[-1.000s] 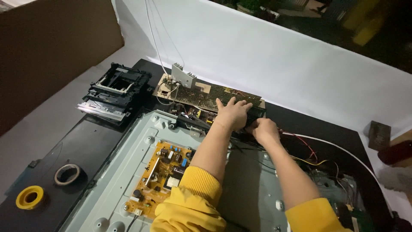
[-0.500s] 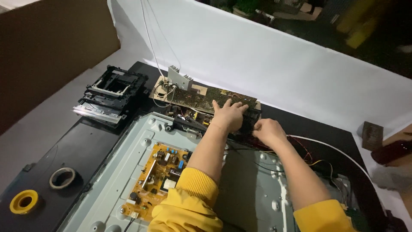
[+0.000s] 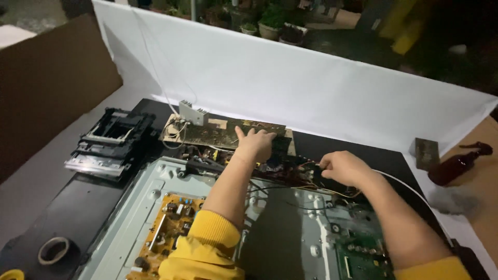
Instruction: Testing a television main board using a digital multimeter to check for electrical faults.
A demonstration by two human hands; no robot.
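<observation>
Head view: my left hand lies palm-down, fingers spread, on the brown circuit board tilted up along the far edge of the metal chassis. My right hand is curled closed, pinching a tangle of wires just beside that board. A yellow board sits nearer me, a black drive frame off left.

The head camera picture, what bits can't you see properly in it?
- Right hand: its fingertips curl into the tangle of thin coloured wires, so what they pinch is hidden.
- Brown dusty circuit board: the left hand covers its right part.
- Yellow tape roll: cut off by the bottom left corner.
- Green circuit board: cut off by the bottom edge, parts too small to tell.
- Dark red bottle: dim and blurred.
</observation>
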